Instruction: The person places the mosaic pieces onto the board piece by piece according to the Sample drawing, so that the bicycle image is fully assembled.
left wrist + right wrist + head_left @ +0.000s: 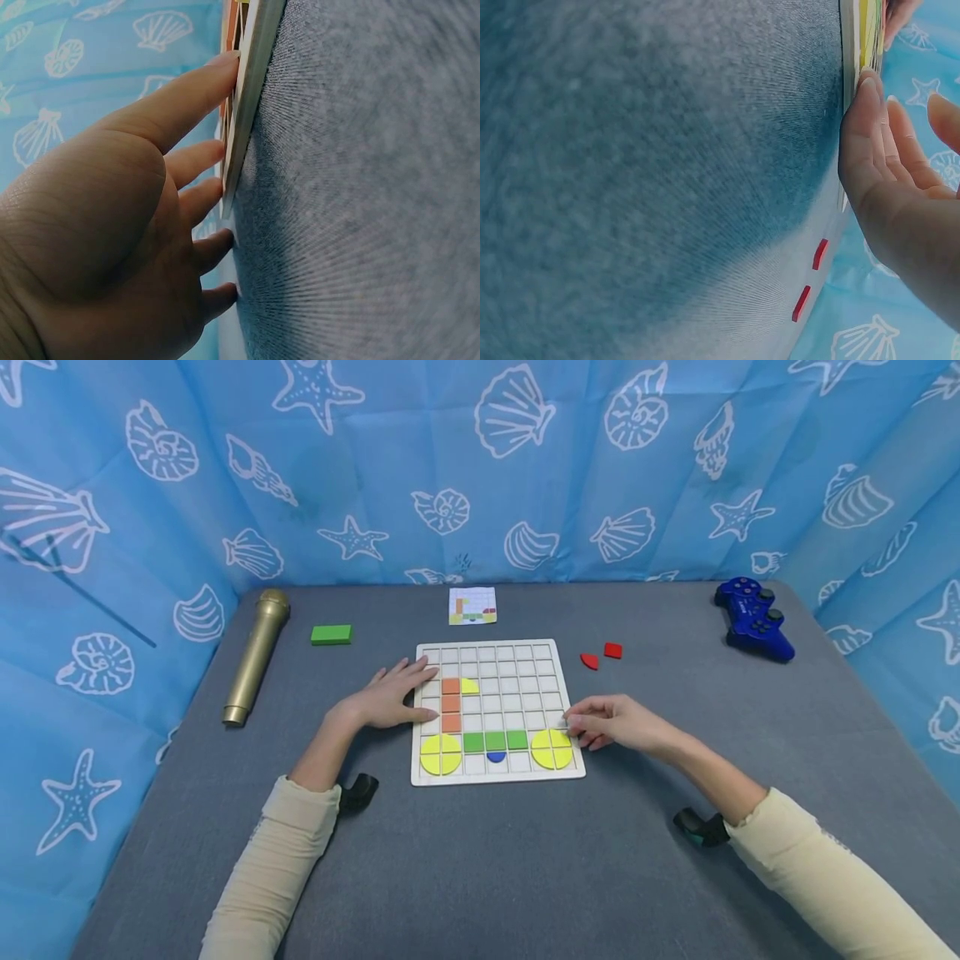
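A white gridded board (510, 697) lies on the table. Three orange squares (451, 703) run down its left side, with a yellow quarter-round piece (469, 687) beside the top one. Three green squares (495, 742) sit in a row above a blue half-round piece (496, 757). Yellow quarter pieces form circles at the lower left (431, 763) and lower right (543, 759). My left hand (392, 697) rests with spread fingers on the board's left edge. At the right edge, my right hand (618, 724) touches the board beside the yellow circle; no held piece shows.
Two red pieces, a quarter-round (589, 661) and a square (613, 650), lie right of the board. A printed pattern card (472, 607) is behind it. A green block (331, 635) and gold microphone (257, 657) lie left; a blue game controller (752, 619) lies far right.
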Demonstrator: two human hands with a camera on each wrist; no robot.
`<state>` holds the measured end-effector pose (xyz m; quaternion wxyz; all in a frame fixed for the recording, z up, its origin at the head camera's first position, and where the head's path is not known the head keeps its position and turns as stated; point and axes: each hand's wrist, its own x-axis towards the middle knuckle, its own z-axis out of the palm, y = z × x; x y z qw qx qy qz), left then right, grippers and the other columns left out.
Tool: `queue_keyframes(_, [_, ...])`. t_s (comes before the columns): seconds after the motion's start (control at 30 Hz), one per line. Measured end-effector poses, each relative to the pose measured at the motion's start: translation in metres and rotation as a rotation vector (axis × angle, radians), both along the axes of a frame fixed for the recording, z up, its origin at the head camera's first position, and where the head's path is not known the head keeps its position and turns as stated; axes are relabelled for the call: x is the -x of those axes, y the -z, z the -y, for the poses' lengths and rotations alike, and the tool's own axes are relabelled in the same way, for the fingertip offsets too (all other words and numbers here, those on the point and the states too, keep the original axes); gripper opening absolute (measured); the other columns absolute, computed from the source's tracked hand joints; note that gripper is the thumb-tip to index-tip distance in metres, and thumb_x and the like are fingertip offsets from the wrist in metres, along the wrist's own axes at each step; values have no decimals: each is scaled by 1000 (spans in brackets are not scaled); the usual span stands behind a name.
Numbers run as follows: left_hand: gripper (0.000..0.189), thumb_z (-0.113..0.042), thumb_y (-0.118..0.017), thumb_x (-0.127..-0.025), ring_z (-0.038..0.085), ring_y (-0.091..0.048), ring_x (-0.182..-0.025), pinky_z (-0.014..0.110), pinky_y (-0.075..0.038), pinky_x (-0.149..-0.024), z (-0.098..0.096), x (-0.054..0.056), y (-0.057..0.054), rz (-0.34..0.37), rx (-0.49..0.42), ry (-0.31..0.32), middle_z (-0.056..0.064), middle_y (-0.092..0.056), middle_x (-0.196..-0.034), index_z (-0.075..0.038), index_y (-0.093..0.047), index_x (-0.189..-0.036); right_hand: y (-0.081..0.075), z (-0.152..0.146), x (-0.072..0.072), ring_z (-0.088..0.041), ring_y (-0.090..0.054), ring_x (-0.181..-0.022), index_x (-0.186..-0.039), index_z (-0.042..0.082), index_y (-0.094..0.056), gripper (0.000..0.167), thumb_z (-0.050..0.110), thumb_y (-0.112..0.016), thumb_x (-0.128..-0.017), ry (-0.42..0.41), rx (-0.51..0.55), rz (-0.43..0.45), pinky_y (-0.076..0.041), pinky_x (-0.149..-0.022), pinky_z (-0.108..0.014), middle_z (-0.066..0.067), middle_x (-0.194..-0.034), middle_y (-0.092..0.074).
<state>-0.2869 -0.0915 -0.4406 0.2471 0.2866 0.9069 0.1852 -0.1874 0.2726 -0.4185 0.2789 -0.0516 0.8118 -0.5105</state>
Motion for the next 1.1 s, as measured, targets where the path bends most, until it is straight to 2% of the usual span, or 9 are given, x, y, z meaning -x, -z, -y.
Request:
queue_keyframes(0.13, [80,-46,-58,-92,34,3,-143,56,2,-111,0,0,0,-5,-5,6,11,-6,-159,-14,-19,-154,3,-3,3,-26,-61,-93,-127,-6,-54,44,27,-56,-98,15,40,25,-52,-82,-34,-16,-108,-64])
queue_keyframes(0.37, [79,-47,-57,-93,33,3,-143,55,2,-111,1,1,1,7,7,-1,9,-5,-159,-15,-18,-154,5,-15,13,-22,-61,-92,-133,-10,-47,48,25,-54,-100,136,173,152,-51,-85,-32,-18,-111,-61])
queue_keyframes(0.57, [80,-47,-58,-92,33,4,-143,55,1,-111,1,0,0,8,6,-4,9,-5,-159,-15,-18,-154,4,-32,26,-17,-63,-100,-139,-12,-37,54,25,-48,-102,210,291,229,-48,-91,-33,-14,-116,-62])
queue_keyframes(0.73, [81,-47,-59,-92,33,3,-143,56,1,-111,1,0,0,2,5,-5,9,-6,-159,-14,-19,-154,3,-44,36,-17,-63,-103,-142,-10,-33,58,28,-48,-102,295,329,220,-48,-92,-31,-9,-113,-65])
queue_keyframes(0.9, [80,-48,-58,-92,33,3,-143,56,1,-111,1,0,1,3,1,-2,9,-6,-159,-15,-19,-154,4,-54,46,-15,-63,-102,-142,-9,-33,56,27,-48,-102,387,330,169,-47,-91,-29,-6,-110,-65])
queue_keyframes(1.0, [80,-48,-58,-92,33,3,-143,55,1,-111,1,0,1,1,-2,2,9,-6,-159,-15,-19,-154,5,-58,51,-12,-61,-104,-143,-8,-33,54,26,-46,-103,428,311,138,-46,-93,-29,-6,-114,-62])
queue_keyframes(1.1, [80,-48,-57,-93,33,3,-143,55,1,-111,1,1,2,-3,0,7,9,-6,-159,-15,-19,-154,7,-59,57,-13,-58,-108,-144,-7,-32,54,26,-44,-103,452,296,117,-44,-96,-29,-12,-124,-55])
